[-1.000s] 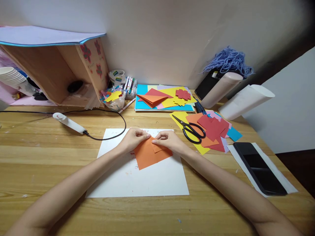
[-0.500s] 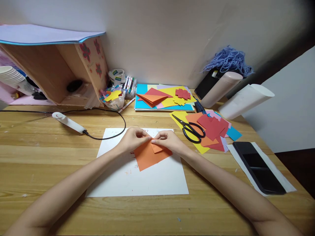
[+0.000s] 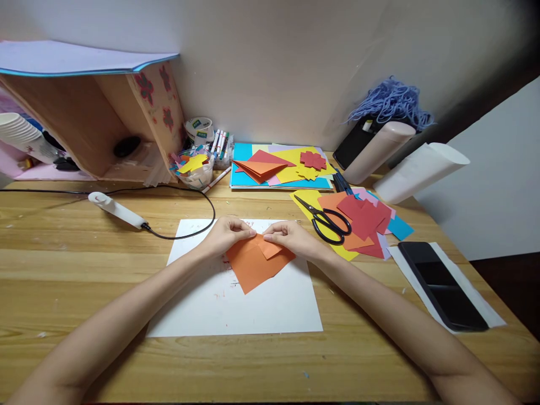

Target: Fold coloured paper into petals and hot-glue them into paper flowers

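Note:
Both hands pinch the far edge of a partly folded sheet of orange paper (image 3: 251, 264), which is over a white sheet (image 3: 278, 312). My left hand (image 3: 230, 233) has its thumb and fingers closed on the paper's upper left part. Just to its right, my right hand (image 3: 291, 238) grips near a small folded flap (image 3: 269, 250). The fingertips are a short gap apart. One corner of the orange paper points toward me. Parts of its far edge are hidden behind the fingers.
Black-handled scissors (image 3: 331, 224) lie on coloured paper pieces (image 3: 365, 218) to the right, near a phone (image 3: 448, 287). Behind are stacked coloured sheets (image 3: 240, 181) with an orange folded piece (image 3: 259, 171). A white corded tool (image 3: 116, 210) and an open box (image 3: 156, 121) are left.
My fingertips have moved slightly apart along the paper's far edge. The orange paper has turned a little, its near corner shifting slightly right.

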Available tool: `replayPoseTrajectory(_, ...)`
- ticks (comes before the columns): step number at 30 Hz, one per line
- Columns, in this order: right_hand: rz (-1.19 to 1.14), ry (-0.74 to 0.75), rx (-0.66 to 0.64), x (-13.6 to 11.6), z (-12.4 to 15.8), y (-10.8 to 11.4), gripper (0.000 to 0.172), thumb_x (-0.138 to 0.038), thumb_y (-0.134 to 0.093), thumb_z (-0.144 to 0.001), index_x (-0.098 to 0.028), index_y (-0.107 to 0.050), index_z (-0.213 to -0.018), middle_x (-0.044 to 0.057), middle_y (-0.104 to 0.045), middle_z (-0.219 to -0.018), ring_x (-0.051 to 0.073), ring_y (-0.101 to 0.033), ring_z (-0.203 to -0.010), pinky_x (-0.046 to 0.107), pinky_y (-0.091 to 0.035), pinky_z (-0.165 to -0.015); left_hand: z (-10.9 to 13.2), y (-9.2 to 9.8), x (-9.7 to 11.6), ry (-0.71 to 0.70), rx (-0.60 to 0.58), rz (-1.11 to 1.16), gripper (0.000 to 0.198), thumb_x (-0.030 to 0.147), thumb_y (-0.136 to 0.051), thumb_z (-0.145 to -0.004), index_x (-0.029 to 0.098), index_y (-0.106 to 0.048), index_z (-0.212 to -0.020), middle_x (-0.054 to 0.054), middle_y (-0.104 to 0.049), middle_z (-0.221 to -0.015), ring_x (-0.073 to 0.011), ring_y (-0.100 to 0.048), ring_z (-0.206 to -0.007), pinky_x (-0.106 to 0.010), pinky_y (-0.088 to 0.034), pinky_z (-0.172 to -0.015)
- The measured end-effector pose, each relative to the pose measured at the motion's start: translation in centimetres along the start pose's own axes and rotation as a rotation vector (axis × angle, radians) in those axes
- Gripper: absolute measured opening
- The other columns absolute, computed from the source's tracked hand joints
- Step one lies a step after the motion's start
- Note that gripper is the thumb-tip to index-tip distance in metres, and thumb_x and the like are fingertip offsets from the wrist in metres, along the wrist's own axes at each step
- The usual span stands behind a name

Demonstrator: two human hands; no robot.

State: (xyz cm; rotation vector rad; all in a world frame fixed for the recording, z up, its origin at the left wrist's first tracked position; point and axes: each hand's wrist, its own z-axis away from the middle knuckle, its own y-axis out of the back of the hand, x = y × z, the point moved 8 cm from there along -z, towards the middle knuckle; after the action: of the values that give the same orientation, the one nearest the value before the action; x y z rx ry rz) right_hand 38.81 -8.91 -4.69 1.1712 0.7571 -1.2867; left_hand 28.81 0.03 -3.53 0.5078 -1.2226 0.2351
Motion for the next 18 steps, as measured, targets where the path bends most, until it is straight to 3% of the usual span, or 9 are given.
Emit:
replayPoseTrajectory(5,0.071,-0.043,0.087,0.4,-0.1,1.7,0.032,-0.045,-0.065,-0.061,-0.013,-0.062,-0.065,-0.005,-0.046,-0.048,0.006,-0.037,-0.047,0.020,-0.024,-0.046,0.0,0.1,-0.4,0.062,-0.010,0.076,0.026,0.038,-0.063,-0.066,0.012,-0.063,-0.063,-0.003,-0.061,-0.061,-0.0092,-0.049,-0.047,-0.021,-0.034,-0.043)
replayPoseTrajectory(10,0.048,-0.085,0.029,-0.1,0.0,1.7,0.036,-0.045,-0.066,-0.061,-0.012,-0.066,-0.075,0.000,-0.058,-0.056,0.007,-0.044,-0.048,0.020,-0.028,-0.045,0.0,0.4,-0.8,0.108,-0.007,0.075,0.030,0.042,-0.063,-0.066,0.012,-0.061,-0.068,-0.002,-0.058,-0.052,-0.0088,-0.047,-0.040,-0.020,-0.030,-0.037)
replayPoseTrajectory(16,0.037,-0.077,0.068,-0.4,0.2,2.0,0.034,-0.044,-0.068,-0.060,-0.013,-0.066,-0.074,0.003,-0.065,-0.064,0.011,-0.055,-0.057,0.019,-0.036,-0.049,0.1,0.0,-0.8,0.110,-0.053,0.059,0.034,0.042,-0.064,-0.065,0.013,-0.063,-0.083,-0.004,-0.066,-0.065,-0.0108,-0.055,-0.048,-0.018,-0.035,-0.040)
replayPoseTrajectory(18,0.006,-0.090,0.024,0.0,0.2,1.6,0.034,-0.042,-0.070,-0.059,-0.014,-0.066,-0.077,0.003,-0.066,-0.067,0.013,-0.059,-0.062,0.020,-0.040,-0.052,0.1,0.0,-0.8,0.105,-0.053,0.036,0.034,0.040,-0.066,-0.064,0.014,-0.064,-0.085,-0.006,-0.068,-0.071,-0.0133,-0.059,-0.054,-0.020,-0.039,-0.044)
